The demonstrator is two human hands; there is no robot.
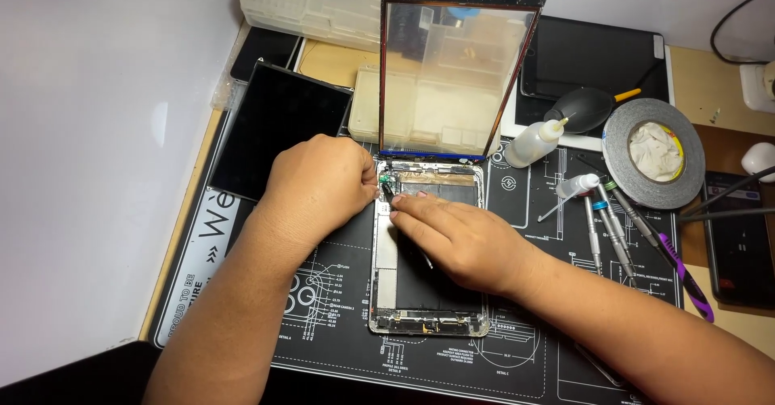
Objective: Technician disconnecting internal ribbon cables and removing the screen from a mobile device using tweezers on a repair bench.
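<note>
Both my hands meet at the far-left corner of the opened tablet (428, 292), its length running away from me. My left hand (319, 183) pinches narrowly at a small connector (386, 185); my right hand (460, 240) presses fingertips flat just beside it.

- Electronics repair bench, small workshop type.
- Black repair mat (517, 348) printed with white device outlines and screw charts covers most of the surface.
- Opened tablet body (428, 252) at mat centre, internals exposed; its detached glass panel (456, 74) stands upright at the far end.
- Loose dark screen (278, 131) near the left edge.
- Right side: precision screwdrivers (609, 227), tape roll (654, 153), dust blower (585, 108), small squeeze bottle (533, 143).
- Clear parts organiser boxes (311, 2) at the far edge; more tablets (593, 58) lie behind.
</note>
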